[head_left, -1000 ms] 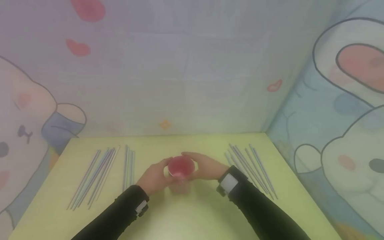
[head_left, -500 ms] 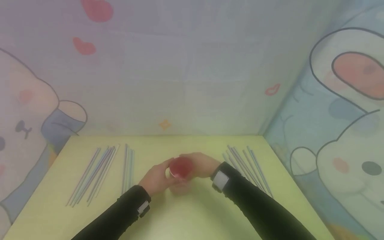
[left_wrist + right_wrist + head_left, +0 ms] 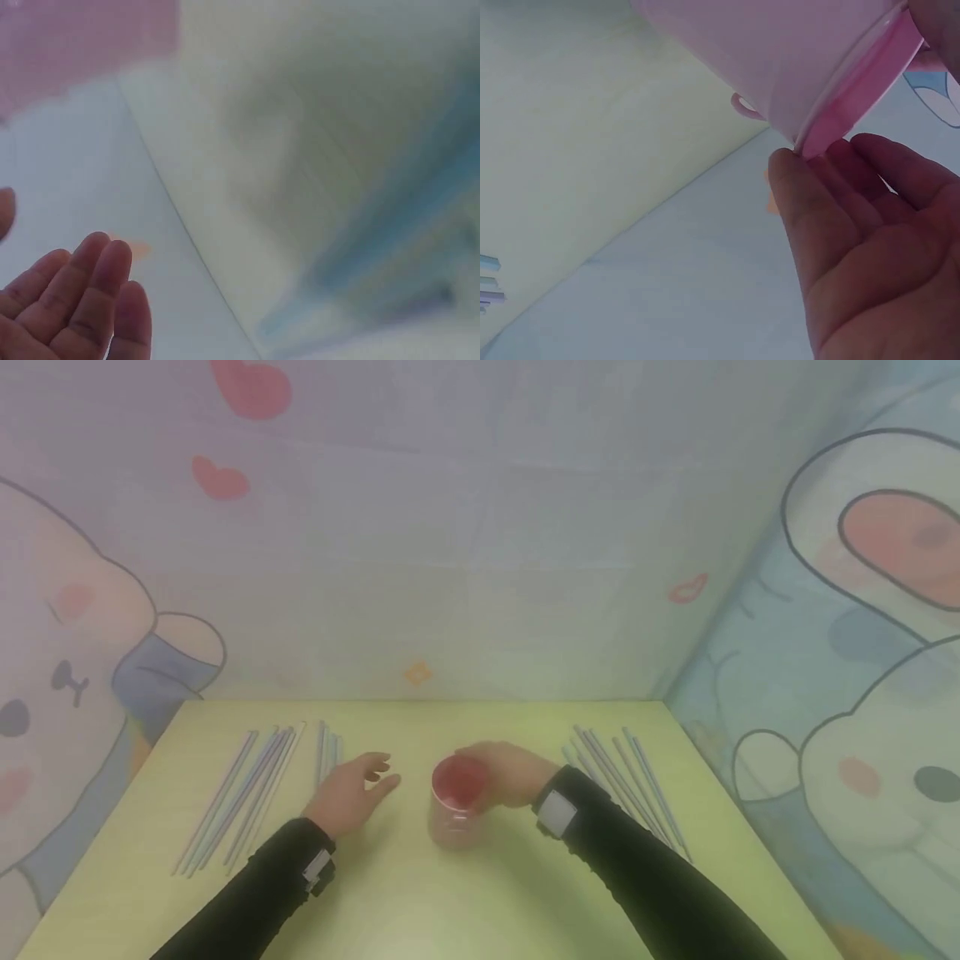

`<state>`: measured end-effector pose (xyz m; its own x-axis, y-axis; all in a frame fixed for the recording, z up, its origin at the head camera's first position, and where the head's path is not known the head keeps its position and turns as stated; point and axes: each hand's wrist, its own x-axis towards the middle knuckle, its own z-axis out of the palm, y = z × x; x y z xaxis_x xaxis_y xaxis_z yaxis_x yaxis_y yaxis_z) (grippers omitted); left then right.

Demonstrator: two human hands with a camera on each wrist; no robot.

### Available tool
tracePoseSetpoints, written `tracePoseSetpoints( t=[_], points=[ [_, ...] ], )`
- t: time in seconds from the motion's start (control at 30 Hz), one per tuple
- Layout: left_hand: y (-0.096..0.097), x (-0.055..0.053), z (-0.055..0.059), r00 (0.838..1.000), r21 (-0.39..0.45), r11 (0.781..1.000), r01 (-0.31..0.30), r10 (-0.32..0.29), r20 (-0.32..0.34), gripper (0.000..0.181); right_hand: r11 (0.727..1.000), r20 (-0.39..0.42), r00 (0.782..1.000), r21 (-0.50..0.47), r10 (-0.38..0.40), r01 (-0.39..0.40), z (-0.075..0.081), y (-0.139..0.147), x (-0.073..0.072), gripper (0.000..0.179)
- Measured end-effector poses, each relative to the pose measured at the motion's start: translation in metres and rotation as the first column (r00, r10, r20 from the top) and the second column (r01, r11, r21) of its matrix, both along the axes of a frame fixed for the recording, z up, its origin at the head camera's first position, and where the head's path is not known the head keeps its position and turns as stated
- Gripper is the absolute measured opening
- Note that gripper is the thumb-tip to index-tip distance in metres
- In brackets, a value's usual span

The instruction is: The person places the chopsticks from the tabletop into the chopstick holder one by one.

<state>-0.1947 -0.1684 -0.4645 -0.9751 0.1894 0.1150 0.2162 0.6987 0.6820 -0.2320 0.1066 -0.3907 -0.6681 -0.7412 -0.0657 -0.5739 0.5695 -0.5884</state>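
The pink cup (image 3: 452, 822) is upright near the middle of the counter (image 3: 450, 914), its mouth facing up. The right hand (image 3: 510, 774) holds it by the rim on the right side, thumb and fingers curved round the edge; a small loop (image 3: 750, 114) shows on the cup's wall in the right wrist view. The left hand (image 3: 351, 793) is apart from the cup, to its left, holding nothing, its fingers loosely bent with a wide gap to the thumb. It partly covers a short row of sticks (image 3: 320, 752). Farther left lies a fan of pale sticks (image 3: 242, 800), and another spread of sticks (image 3: 611, 762) lies on the right, partly hidden by the black right sleeve (image 3: 637, 868). Behind the counter rises a pale wall (image 3: 480, 568) with an orange star (image 3: 417, 673).
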Motion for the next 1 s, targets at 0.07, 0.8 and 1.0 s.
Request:
tracePoseSetpoints(
  t=[0.07, 0.8, 1.0],
  points=[
    [-0.023, -0.006, -0.005, 0.998, -0.026, 0.998, -0.057, 0.056, -0.034, 0.047, 1.000, -0.008, 1.000, 0.004, 0.028, -0.028, 0.002, -0.001, -0.001, 0.055],
    [-0.034, -0.043, -0.023, 0.984, -0.316, 0.938, -0.141, 0.168, 0.059, 0.020, 0.995, 0.024, 0.998, 0.082, 0.058, -0.060, 0.010, 0.012, 0.019, 0.051],
    [-0.043, -0.046, -0.032, 0.968, -0.356, 0.915, -0.192, 0.236, 0.085, 0.015, 0.991, -0.014, 1.000, 0.137, -0.001, 0.003, 0.014, 0.003, 0.030, 0.058]
  ],
)
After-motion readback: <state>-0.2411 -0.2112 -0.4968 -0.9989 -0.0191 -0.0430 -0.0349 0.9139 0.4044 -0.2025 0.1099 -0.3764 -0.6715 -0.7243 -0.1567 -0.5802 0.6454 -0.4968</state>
